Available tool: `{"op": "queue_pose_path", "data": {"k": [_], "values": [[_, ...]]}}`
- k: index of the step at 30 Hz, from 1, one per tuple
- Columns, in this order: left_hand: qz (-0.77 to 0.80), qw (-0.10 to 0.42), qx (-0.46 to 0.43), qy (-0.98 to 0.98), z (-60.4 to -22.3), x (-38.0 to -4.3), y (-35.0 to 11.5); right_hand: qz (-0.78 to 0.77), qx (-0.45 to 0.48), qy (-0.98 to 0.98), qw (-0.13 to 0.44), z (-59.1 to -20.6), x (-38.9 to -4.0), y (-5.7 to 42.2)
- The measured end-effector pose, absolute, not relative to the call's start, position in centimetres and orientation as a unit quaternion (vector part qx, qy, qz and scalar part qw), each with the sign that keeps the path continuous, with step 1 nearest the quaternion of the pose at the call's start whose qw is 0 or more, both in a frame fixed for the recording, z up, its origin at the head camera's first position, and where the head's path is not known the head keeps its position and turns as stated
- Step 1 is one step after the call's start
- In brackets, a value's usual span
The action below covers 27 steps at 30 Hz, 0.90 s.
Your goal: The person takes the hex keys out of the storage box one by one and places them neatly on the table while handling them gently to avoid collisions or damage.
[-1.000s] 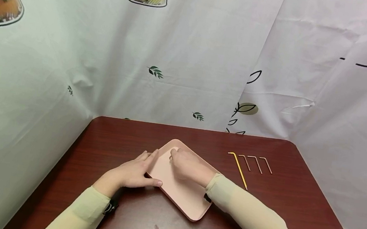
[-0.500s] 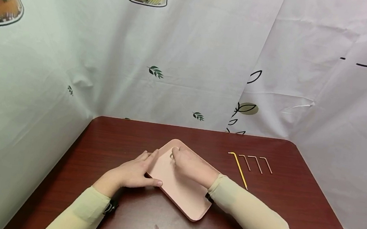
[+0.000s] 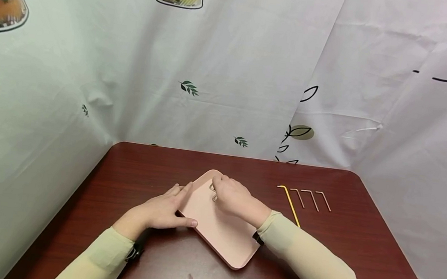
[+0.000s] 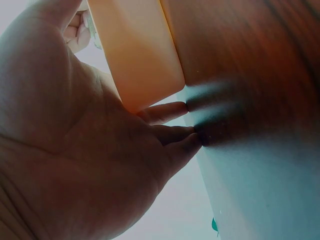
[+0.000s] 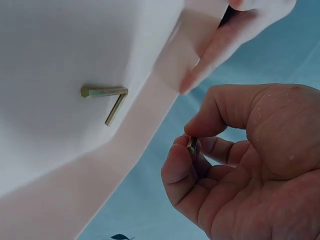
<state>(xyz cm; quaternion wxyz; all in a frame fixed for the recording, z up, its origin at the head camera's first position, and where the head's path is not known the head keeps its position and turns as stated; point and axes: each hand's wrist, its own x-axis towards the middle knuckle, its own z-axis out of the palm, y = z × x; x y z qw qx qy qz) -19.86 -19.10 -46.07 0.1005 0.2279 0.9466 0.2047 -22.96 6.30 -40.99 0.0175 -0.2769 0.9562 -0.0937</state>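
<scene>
A shallow pink tray (image 3: pixel 230 252) lies slantwise on the dark red table. My left hand (image 3: pixel 162 209) rests against its left end, fingers spread outside the wall and thumb at the near rim. In the left wrist view, straight fingertips touch the tabletop beside the tray wall. Over the tray's far part, my right hand (image 3: pixel 234 199) pinches a small metal hex key (image 5: pixel 192 145) between thumb and index finger; most of that key is hidden by the fingers. Below it, another bent hex key (image 5: pixel 105 92) lies on the tray floor near the wall.
To the tray's right, a yellow-sleeved hex key (image 3: pixel 291 205) lies beside three smaller bare hex keys (image 3: pixel 312 200), roughly in a row. The right sleeve (image 3: pixel 309 257) covers the yellow one's near end. A white printed curtain (image 3: pixel 224 65) surrounds the table's back and sides.
My right hand has shifted slightly up and to the right, with the hex key in its fingers. The key on the tray floor now shows below it. My left hand has stayed put.
</scene>
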Motion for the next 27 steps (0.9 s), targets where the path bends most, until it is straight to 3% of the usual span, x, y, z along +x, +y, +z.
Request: {"op": "queue_pose_path", "data": {"k": [27], "values": [[0.198,0.09,0.236,0.947,-46.4,-20.0,-19.2,-0.106,-0.275,0.955,-0.002,-39.8,-22.4,9.9]]}}
